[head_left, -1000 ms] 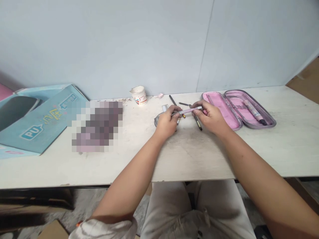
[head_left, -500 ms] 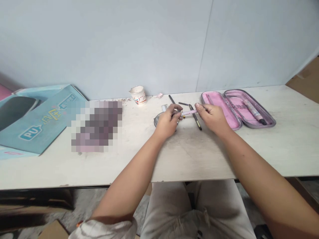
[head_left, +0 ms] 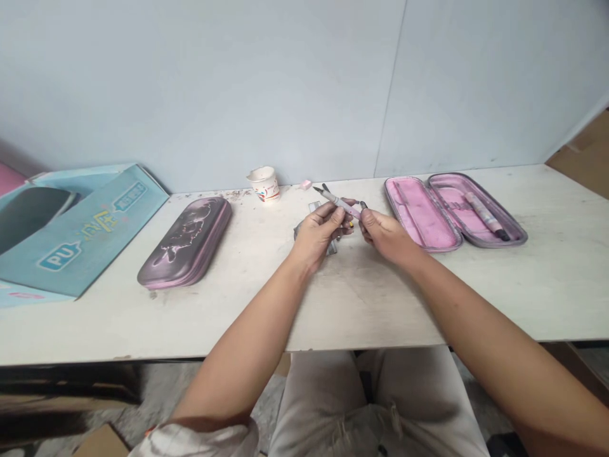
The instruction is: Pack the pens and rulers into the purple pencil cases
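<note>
Pink pen (head_left: pixel 339 202) has swung from near level to a slant since the earlier frame, tip now pointing upper left, and both hands have turned inward around it. Left hand (head_left: pixel 318 236) grips the pen in a narrow hold, fingers curled around its middle, just left of center frame. Right hand (head_left: pixel 386 238) sits just beside it, with fingers (head_left: pixel 367 219) closed narrowly on a small dark piece (head_left: pixel 363 205); what that piece is can't be told. Pen's far end is right by that dark piece, but contact is unclear. Round gray item (head_left: pixel 299 231) lies on the table (head_left: pixel 380 304) under the left hand, partly hidden. Open pink case (head_left: pixel 454 209) lies to the right, a pen (head_left: pixel 485 216) inside it. Closed case (head_left: pixel 185 242) lies left of center. Cup (head_left: pixel 264 184) and pink eraser (head_left: pixel 306 185) sit near the wall, blue box (head_left: pixel 90 231) far left.
</note>
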Motion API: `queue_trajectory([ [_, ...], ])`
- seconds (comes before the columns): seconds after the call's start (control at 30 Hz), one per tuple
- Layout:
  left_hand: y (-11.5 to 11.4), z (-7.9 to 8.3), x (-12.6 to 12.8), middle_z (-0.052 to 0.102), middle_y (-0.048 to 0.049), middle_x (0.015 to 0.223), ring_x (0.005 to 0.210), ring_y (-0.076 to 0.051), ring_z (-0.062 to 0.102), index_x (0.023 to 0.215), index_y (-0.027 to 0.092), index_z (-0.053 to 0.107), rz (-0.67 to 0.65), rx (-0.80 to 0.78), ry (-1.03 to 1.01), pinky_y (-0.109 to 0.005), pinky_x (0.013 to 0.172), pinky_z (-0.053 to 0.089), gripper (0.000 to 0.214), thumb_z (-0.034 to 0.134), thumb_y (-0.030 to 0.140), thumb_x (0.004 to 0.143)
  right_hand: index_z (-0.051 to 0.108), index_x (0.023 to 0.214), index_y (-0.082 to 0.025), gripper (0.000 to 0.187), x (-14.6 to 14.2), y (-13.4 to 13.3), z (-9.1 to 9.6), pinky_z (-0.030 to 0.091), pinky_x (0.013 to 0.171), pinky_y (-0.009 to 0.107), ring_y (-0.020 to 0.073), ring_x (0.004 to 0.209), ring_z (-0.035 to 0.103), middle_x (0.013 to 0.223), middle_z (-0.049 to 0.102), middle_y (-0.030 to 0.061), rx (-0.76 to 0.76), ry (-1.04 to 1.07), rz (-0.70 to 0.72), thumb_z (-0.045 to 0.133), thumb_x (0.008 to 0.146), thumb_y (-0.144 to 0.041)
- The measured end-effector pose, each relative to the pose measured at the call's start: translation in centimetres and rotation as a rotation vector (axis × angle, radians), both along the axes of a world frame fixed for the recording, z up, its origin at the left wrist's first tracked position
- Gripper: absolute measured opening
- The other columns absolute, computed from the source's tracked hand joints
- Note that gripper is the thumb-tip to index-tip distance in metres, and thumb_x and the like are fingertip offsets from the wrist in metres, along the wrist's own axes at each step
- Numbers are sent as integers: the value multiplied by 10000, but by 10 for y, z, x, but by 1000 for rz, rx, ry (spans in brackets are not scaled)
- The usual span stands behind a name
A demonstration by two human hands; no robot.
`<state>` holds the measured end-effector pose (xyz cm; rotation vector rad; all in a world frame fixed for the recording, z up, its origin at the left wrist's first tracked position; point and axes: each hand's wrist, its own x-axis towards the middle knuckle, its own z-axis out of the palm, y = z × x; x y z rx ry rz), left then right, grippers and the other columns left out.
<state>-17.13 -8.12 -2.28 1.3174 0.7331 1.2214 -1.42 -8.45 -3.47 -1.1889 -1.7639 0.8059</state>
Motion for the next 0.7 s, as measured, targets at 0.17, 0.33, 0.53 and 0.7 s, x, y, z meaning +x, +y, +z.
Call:
queue_trajectory([
  [0.17,1,-2,2,533,21,655,602,-78,506,795,181,533,166,161,325,-214,626,429,208,473,374,843,378,779,-226,222,5,11,0,434,694,289,110,698,498,726,438,-44,-96,342,-62,555,654,-178],
  [0.33,-2,-3,4,499,18,652,638,-104,467,729,179,506,255,405,806,-234,625,374,178,484,327,826,346,783,-230,286,11,16,6,478,787,326,86,763,559,797,437,-58,23,782,-74,495,592,-77],
  [0.53,-3,-6,4,500,-5,719,699,-128,461,720,177,483,260,615,988,-252,652,358,150,474,292,816,353,775,-233,268,15,17,8,511,750,316,64,695,539,764,442,-69,130,855,-186,430,603,-43],
  [0.7,-4,-10,5,507,-19,753,728,-144,471,770,178,512,225,674,1039,-261,672,370,141,477,307,816,348,794,-239,252,17,19,5,500,743,299,68,716,549,793,454,-61,180,805,-218,423,634,-60],
])
